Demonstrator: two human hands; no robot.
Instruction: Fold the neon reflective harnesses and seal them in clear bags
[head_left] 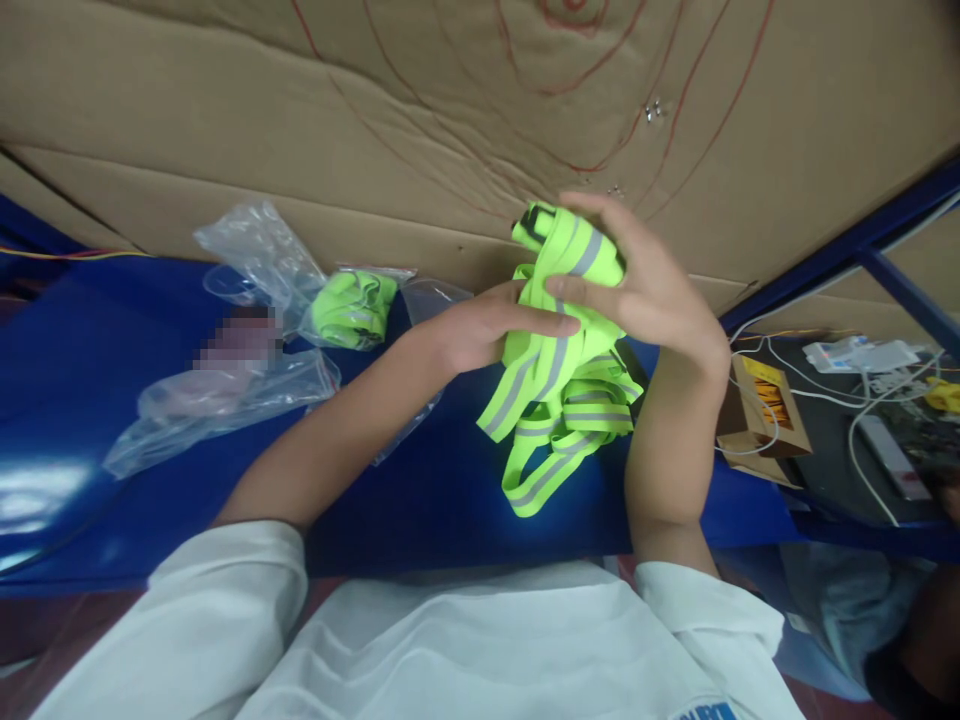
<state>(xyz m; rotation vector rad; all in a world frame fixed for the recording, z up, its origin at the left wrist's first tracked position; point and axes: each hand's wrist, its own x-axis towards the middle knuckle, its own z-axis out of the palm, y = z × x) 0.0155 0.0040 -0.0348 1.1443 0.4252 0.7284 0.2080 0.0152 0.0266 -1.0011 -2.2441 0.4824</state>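
Both of my hands hold a folded bundle of neon yellow reflective straps (566,260) with grey stripes, above the blue table (420,490). My left hand (499,320) grips its lower left side, thumb and fingers pressed on the straps. At the upper right, my right hand (637,275) is wrapped round the bundle, its thumb across the front. Loose strap loops (555,470) hang or lie below the bundle. Some black parts show at its top end. To the left, another neon yellow bundle (356,308) lies in clear plastic.
Clear plastic bags (262,250) lie at the left. Brown cardboard (420,120) with red curved lines stands behind the table. At the right are a blue metal frame (911,300), an open cardboard box (761,420), white cables and part of another person.
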